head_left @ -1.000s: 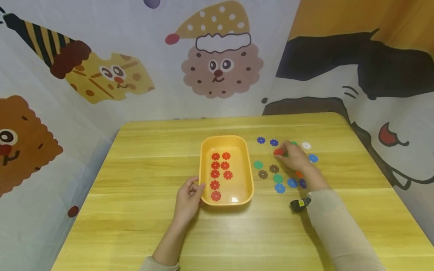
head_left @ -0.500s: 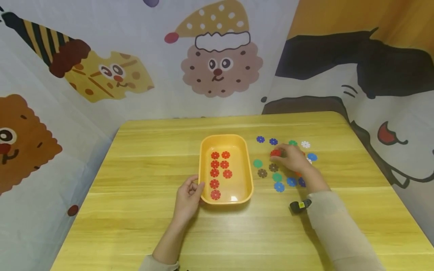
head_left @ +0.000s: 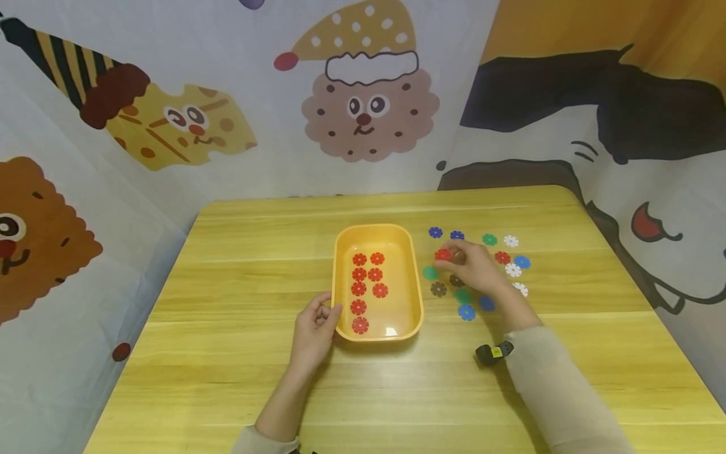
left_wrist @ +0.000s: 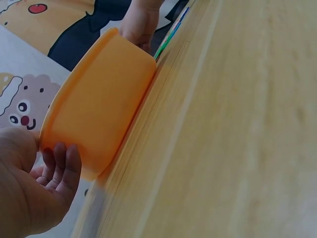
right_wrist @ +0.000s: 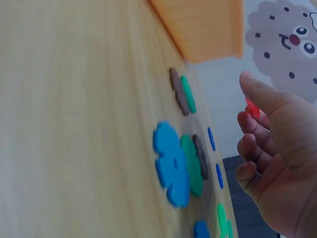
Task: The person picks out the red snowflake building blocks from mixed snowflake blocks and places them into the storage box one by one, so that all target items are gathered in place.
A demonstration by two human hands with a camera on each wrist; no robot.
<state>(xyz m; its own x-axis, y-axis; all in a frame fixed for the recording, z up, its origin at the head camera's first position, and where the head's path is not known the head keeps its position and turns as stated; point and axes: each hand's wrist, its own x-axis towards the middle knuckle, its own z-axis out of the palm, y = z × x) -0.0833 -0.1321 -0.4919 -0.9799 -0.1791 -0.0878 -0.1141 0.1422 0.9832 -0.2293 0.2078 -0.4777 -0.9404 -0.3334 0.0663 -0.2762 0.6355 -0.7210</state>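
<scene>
My left hand (head_left: 314, 328) grips the near left edge of a yellow-orange plastic tray (head_left: 418, 284), thumb at the rim and fingers against the outer wall, as the left wrist view shows. Inside the tray, several red notched discs (head_left: 358, 289) lie flat in two uneven columns. My right hand (head_left: 479, 268) pinches another red notched disc (head_left: 442, 255) above the table, just right of the tray. In the right wrist view that red disc (right_wrist: 252, 107) shows partly between thumb and fingers. A brown disc (head_left: 456, 280) is partly covered by this hand.
Loose notched discs lie right of the tray, including a green disc (head_left: 430, 273), a light-blue disc (head_left: 467, 312), a white disc (head_left: 511, 241) and a red disc (head_left: 502, 258). A patterned cloth (head_left: 238, 170) hangs behind the wooden table (head_left: 238, 265).
My right hand has moved left toward the tray with the red disc, uncovering another red disc and white discs on the table. My left hand keeps its hold on the tray.
</scene>
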